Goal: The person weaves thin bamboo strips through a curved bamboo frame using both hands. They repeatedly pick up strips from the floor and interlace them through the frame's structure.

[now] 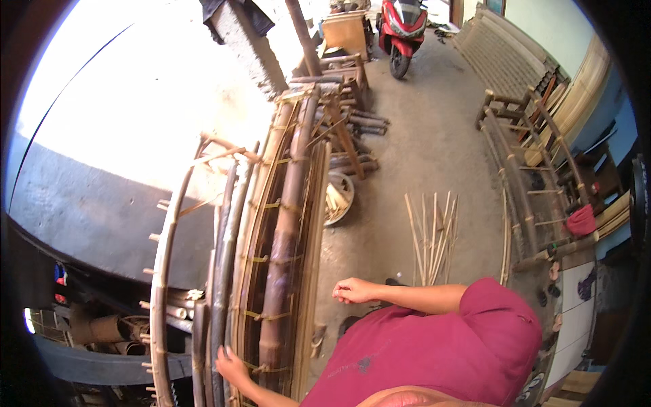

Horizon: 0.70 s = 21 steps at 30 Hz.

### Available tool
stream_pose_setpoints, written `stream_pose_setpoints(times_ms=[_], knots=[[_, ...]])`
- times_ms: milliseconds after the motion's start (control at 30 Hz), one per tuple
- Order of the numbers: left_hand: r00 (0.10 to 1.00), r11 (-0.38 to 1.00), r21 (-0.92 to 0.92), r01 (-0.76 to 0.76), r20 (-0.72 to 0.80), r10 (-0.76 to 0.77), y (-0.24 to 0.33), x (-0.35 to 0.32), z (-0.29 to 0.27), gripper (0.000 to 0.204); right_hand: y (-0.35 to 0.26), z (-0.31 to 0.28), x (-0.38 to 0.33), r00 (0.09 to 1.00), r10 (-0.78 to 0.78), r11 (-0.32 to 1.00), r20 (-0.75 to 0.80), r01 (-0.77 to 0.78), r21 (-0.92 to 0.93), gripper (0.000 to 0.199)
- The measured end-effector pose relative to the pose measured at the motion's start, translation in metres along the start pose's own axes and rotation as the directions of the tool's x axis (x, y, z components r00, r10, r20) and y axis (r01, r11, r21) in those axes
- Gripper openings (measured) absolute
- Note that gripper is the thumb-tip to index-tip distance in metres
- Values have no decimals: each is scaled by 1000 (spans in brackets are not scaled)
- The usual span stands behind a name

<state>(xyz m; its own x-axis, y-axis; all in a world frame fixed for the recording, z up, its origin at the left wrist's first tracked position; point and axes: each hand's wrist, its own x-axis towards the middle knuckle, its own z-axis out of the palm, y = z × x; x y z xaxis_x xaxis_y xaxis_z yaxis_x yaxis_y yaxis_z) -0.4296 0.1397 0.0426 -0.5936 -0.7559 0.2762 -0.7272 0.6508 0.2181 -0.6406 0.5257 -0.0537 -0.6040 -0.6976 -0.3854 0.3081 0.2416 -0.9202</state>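
A long bamboo bench-like frame, its slats and thick brown pole (281, 261) bound with yellow ties, runs away from me on the left. My left hand (232, 366) rests at the near end, by a dark bamboo pole (220, 315), with its fingers stretched out and nothing visible in them. Whether the fingertips touch that pole I cannot tell. To the right of the frame, my right hand (356, 290) hangs in front of my maroon shirt, fingers curled in, with nothing seen inside.
Thin bamboo sticks (434, 241) lie on the concrete floor ahead. A white basin (339, 197) of bamboo pieces stands beside the frame. Another bamboo bench (525, 180) stands at right, with a red cloth (581, 220) on it. A red motorcycle (403, 34) is parked far back.
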Motion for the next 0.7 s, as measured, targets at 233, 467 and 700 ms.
stream_pose_setpoints(times_ms=[233,467,700], knots=[[923,778,-531,-335,-18,385,311,137,65,36,-36,-207,23,939,-72,986,-337,119,119,22],[868,698,-569,-434,-56,494,525,228,153,32,-85,-288,88,905,50,954,-423,82,287,19],[827,849,-342,-402,263,497,615,312,245,25,-99,-353,166,961,67,981,-267,-15,191,18]])
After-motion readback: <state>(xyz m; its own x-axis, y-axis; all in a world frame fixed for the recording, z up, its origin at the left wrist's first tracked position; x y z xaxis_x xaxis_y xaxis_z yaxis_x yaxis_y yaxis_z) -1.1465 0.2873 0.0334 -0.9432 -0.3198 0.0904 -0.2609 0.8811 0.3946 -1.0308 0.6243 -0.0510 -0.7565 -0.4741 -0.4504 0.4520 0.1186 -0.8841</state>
